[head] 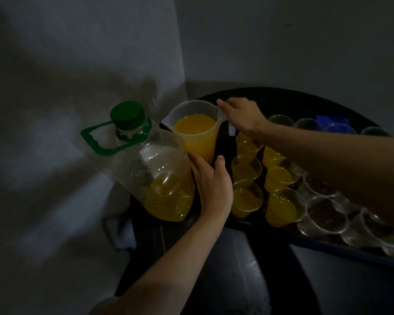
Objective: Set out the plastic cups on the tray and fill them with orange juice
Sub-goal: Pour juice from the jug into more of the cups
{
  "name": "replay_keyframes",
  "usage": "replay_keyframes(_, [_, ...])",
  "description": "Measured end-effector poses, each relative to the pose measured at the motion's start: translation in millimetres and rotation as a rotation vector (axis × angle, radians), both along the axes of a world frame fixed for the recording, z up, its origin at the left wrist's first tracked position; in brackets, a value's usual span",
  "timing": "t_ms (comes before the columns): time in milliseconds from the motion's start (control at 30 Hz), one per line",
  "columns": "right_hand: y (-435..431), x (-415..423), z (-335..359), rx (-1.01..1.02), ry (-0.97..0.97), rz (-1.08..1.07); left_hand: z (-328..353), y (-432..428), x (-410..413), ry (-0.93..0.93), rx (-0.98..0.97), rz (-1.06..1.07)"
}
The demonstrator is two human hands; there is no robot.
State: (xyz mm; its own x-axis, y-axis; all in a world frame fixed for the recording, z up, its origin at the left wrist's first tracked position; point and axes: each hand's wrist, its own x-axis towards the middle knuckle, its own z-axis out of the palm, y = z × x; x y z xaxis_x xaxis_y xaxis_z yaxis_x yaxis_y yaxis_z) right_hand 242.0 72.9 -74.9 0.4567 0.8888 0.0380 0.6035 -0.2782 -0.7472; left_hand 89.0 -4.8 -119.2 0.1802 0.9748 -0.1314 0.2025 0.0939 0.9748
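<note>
fingers right [224,105] curl round jug handle [231,129] | fingers left [199,165] straight, touching bottle [159,178] | label [149,156] blurred

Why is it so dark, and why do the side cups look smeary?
Head view: the room is dim, so the orange juice in the translucent plastic jug and the big clear plastic bottle with a green cap glows; soft shadows lie on the grey wall; the empty clear plastic cups at the right edge look blurred and stretched by the wide lens.
</note>
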Motion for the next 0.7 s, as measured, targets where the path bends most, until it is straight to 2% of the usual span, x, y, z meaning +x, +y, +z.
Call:
replay_keyframes(133, [9.0, -1.8, -1.8, 0.065, 0.033, -0.002, 5.2, 6.9, 6.4, -0.025, -0.018, 0.043])
replay_keyframes(300, [17.1, -1.8, -6.4, 0.018, 0.228, -0.010, 3.2, 24.0, 10.5, -0.003, -0.049, 0.139])
replay_keyframes(467, [15.8, -1.2, -7.3, 0.056, 0.431, 0.012, -0.7, 30.2, 13.3, 0.001, -0.053, 0.176])
replay_keyframes(700, [13.2, -1.6, -6.1, 0.032, 0.360, 0.076, -9.4, 45.7, 17.1, 0.052, -0.066, 0.189])
